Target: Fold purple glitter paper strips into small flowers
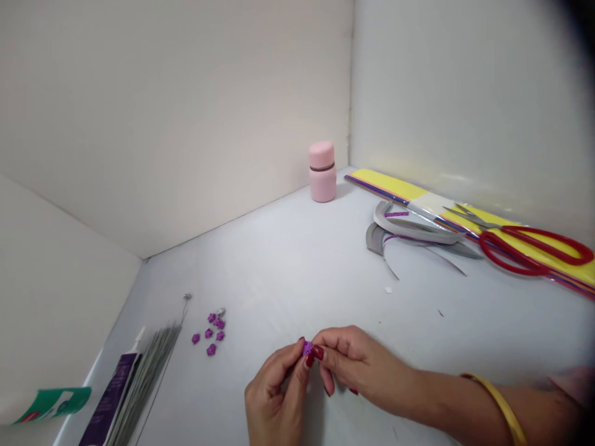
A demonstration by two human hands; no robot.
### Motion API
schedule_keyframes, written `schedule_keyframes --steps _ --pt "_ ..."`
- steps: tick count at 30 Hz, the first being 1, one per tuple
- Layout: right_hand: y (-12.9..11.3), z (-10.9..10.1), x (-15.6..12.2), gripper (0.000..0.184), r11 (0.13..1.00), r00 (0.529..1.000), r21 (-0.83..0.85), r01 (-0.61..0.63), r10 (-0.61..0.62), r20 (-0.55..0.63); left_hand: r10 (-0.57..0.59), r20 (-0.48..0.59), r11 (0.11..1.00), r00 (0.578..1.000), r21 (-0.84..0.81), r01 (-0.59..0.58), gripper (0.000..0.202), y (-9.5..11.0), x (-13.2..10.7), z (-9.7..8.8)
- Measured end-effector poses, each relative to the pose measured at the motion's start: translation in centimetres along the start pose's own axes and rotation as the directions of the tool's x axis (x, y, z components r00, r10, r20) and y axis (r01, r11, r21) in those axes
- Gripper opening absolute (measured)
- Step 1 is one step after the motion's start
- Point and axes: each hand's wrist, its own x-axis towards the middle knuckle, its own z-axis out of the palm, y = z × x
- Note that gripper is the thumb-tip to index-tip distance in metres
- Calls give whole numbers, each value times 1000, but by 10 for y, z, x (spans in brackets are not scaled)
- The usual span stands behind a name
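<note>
The left hand (274, 384) and the right hand (357, 359) are up close together over the white table (279, 266), and they both pinch a little purple flower (307, 349). The fingers (317, 352) of both hands are closed on it from two sides, and they have dark red nails. The flower sits between the fingertips, near the front of the table. It is small and roundish, and the fingers hide part of it, so I cannot tell which way it points or if it has a long side. A yellow bangle (499, 409) is on the right arm. To the left of the hands lies a small group of purple flowers (211, 331), and a bunch of thin gray wires (149, 378) lies past them, near the left wall. Beside the wires is a tube (109, 399) with a dark purple label, and a green packet (53, 404) is at the left edge. I cannot read any words on them. A pink bottle (322, 171) stands upright in the far corner. On the right are curly gray paper strips (409, 226) with thin purple bits. Red scissors (525, 248) rest on long yellow paper strips (390, 186) by the wall.
</note>
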Motion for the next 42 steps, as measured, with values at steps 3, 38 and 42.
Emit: schedule_keyframes --steps 3,38,42 --pt "1 0 0 38 1000 1000 19 -5 5 6 -105 33 987 994 -115 108 20 4 1 1" --pt "-5 2 0 25 998 998 -62 -4 0 -65 -273 155 925 950 -228 303 22 1 8 0" --pt "-5 1 -2 26 998 998 -69 -10 6 -60 -261 220 918 940 -245 312 19 2 8 0"
